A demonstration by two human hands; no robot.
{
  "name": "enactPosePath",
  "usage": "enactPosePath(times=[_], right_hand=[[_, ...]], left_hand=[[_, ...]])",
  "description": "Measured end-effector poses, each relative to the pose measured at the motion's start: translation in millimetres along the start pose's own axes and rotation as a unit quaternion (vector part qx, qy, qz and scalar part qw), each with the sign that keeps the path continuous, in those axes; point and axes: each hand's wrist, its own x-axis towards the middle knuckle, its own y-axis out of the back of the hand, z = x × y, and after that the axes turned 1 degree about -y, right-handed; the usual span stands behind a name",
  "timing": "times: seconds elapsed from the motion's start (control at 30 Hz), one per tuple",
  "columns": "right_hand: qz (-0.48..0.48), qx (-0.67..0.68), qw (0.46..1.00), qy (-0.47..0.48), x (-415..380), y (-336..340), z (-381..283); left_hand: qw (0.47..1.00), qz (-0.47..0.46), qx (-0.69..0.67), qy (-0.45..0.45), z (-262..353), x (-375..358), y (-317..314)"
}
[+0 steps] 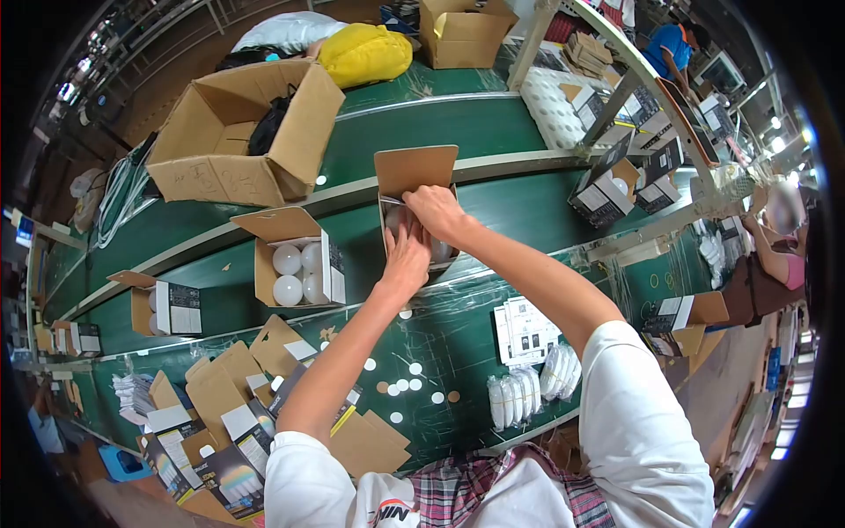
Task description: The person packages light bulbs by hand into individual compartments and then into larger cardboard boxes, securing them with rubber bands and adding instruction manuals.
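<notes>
A small cardboard box (415,167) stands with its lid flap raised on the green belt in front of me. Round white bulbs show partly inside it. My left hand (407,262) reaches into the box from the near side, its fingers stretched down over the contents. Curled at the box's back left is my right hand (435,213); a thin pale edge shows beside its fingers, but what it grips is hidden. Just to the left sits another open box (264,268) holding several white bulbs (288,289).
Flattened printed cartons (233,458) pile at the near left. Leaflets (525,333) and wrapped white packs (515,398) lie at the near right, with white discs (402,385) between. A large carton (238,141) stands behind. A metal rail borders the belt. Other people work at right.
</notes>
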Motion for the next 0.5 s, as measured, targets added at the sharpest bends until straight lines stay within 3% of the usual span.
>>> enactPosePath(times=[0.03,0.13,0.23,0.33,0.5], right_hand=[[-0.009,0.018,1.0,-0.019,-0.1,5.6,-5.2],[0.116,-0.007,0.993,0.019,-3.0,18.6,-11.6],[0.014,-0.022,1.0,-0.006,4.9,4.0,-10.9],[0.024,-0.031,0.999,-0.021,13.0,-0.9,-15.4],[-0.041,-0.075,0.996,-0.026,30.5,-10.2,-37.4]], left_hand=[[1.0,0.01,0.004,-0.001,-5.4,-4.4,-4.6],[0.997,0.03,0.065,-0.004,-15.0,-4.4,-14.6],[0.998,0.035,0.058,-0.012,-15.9,-12.6,-8.3],[0.997,0.062,0.055,-0.007,-15.9,-17.1,1.1],[0.998,0.012,0.058,0.013,-30.1,-20.3,-7.5]])
